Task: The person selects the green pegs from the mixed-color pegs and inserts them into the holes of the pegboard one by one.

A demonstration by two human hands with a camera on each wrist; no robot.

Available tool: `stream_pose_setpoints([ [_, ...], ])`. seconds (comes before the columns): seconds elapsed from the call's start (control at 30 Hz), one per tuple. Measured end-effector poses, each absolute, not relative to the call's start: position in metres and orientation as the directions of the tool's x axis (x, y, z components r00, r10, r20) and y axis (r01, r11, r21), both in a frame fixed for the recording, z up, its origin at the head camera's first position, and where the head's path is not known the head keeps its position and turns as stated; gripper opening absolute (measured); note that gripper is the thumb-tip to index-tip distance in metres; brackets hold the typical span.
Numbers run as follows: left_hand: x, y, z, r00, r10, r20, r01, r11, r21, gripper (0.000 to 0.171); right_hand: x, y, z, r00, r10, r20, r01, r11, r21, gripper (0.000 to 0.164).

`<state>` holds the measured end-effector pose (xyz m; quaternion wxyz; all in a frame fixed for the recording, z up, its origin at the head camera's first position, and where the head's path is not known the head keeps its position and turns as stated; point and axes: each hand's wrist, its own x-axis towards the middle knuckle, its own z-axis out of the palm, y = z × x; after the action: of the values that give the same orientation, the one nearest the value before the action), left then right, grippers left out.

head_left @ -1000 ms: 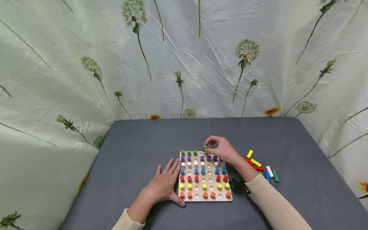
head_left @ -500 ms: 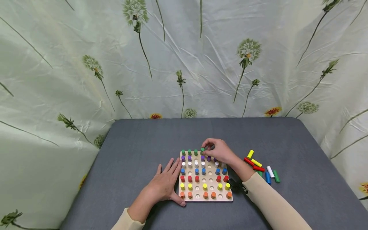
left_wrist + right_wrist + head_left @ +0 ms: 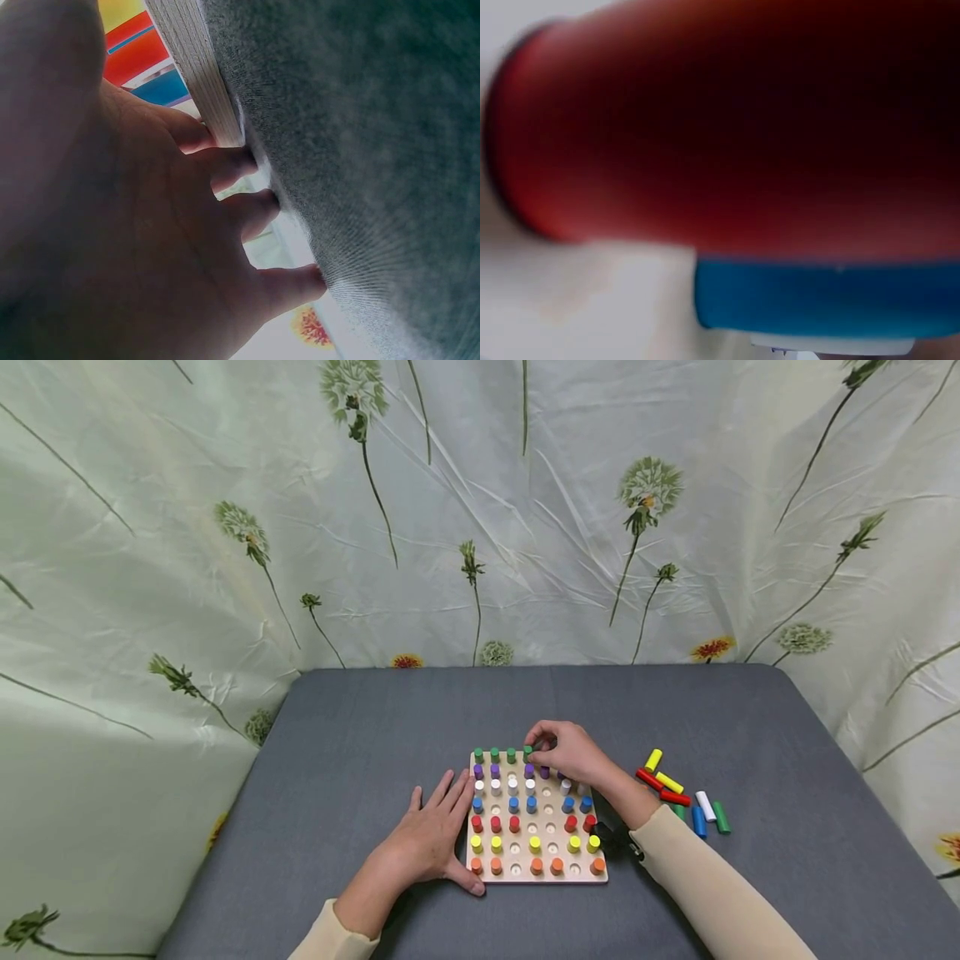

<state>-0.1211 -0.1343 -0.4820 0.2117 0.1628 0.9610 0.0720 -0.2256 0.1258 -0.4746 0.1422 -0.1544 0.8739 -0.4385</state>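
A pale wooden pegboard (image 3: 551, 880) lies on the table, with rows of coloured pegs standing in its holes. At the far row, my right hand (image 3: 570, 753) pinches a green peg (image 3: 528, 750) between thumb and fingers, upright at the fourth place beside three other green pegs. My left hand (image 3: 427, 845) lies along the board's left side, its fingers spread and the thumb at the near corner. In the left wrist view its fingertips reach the table past the board's wooden edge (image 3: 199, 71). A red peg (image 3: 727, 135) and a blue peg (image 3: 825, 296) fill the right wrist view, hiding the pinch.
Right of the board is a loose pile of pegs, among them a yellow peg (image 3: 669, 782), a red peg (image 3: 675, 797), a white peg (image 3: 705, 806) and a green peg (image 3: 722, 817). A black wrist camera (image 3: 613, 841) sits at the board's right edge. Patterned fabric (image 3: 555, 527) hangs behind the table.
My right hand has brought the green peg slightly left and down to the fourth place of the far row. The left hand has stayed at the board's side.
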Motion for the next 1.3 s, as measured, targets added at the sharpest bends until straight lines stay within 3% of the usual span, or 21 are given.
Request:
stream_pose_setpoints([
  [0.63,-0.121,-0.134,-0.482,-0.849,0.349,-0.397,0.285,0.934,0.214,0.151,-0.225,0.139,-0.458,-0.897,-0.424,-0.123,-0.160,0.573,-0.804,0.020],
  [0.9,-0.120,-0.135,-0.482,-0.853,0.349,-0.389,0.284,0.934,0.216,0.151,-0.213,0.167,-0.432,-0.930,-0.365,-0.043,-0.187,0.569,-0.801,0.024],
  [1.3,-0.120,-0.134,-0.480,-0.854,0.345,-0.389,0.282,0.936,0.212,0.151,-0.183,0.231,-0.417,-0.975,-0.222,-0.030,-0.123,0.641,-0.758,0.028],
])
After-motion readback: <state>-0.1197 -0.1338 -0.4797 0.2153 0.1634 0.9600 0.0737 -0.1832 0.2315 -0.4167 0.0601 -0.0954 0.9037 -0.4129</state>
